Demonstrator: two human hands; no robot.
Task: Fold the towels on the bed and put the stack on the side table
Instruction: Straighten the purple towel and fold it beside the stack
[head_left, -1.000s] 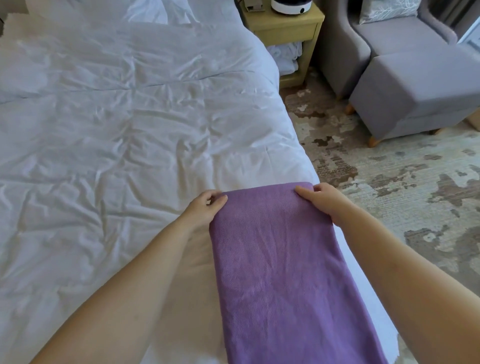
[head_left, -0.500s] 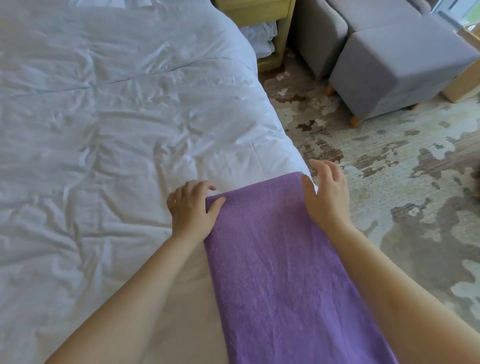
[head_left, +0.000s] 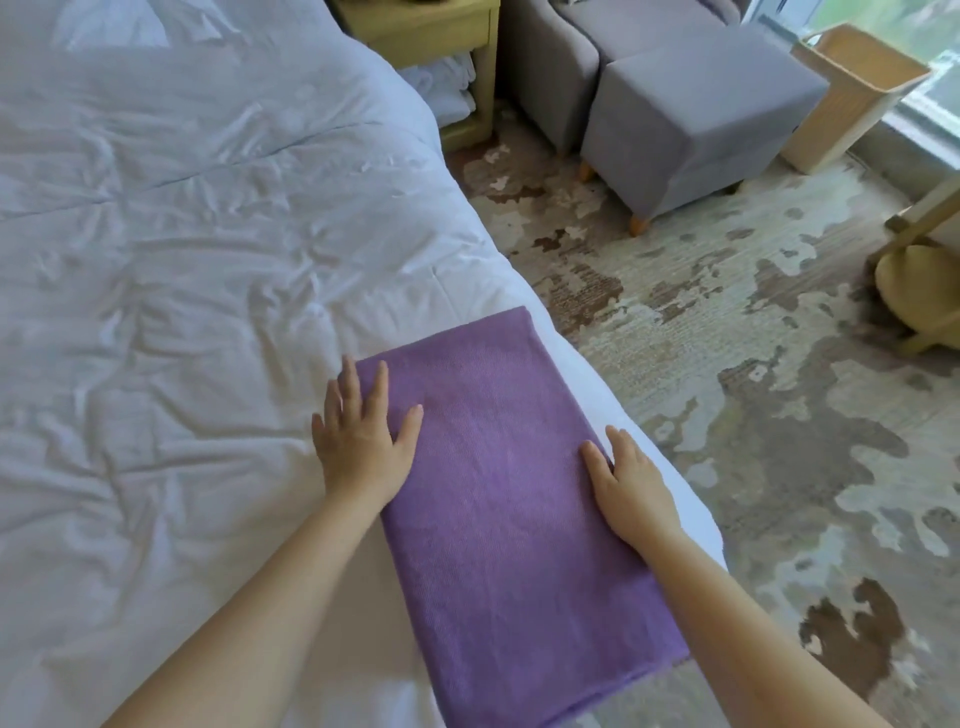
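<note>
Near the bed's (head_left: 208, 260) right edge lies a folded purple towel (head_left: 509, 493); the left hand (head_left: 361, 434) and right hand (head_left: 631, 480) rest flat on its long sides, fingers straight, gripping nothing.

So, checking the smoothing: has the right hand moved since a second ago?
Yes: the right hand slid back from the towel's far corner, along its right edge.
</note>
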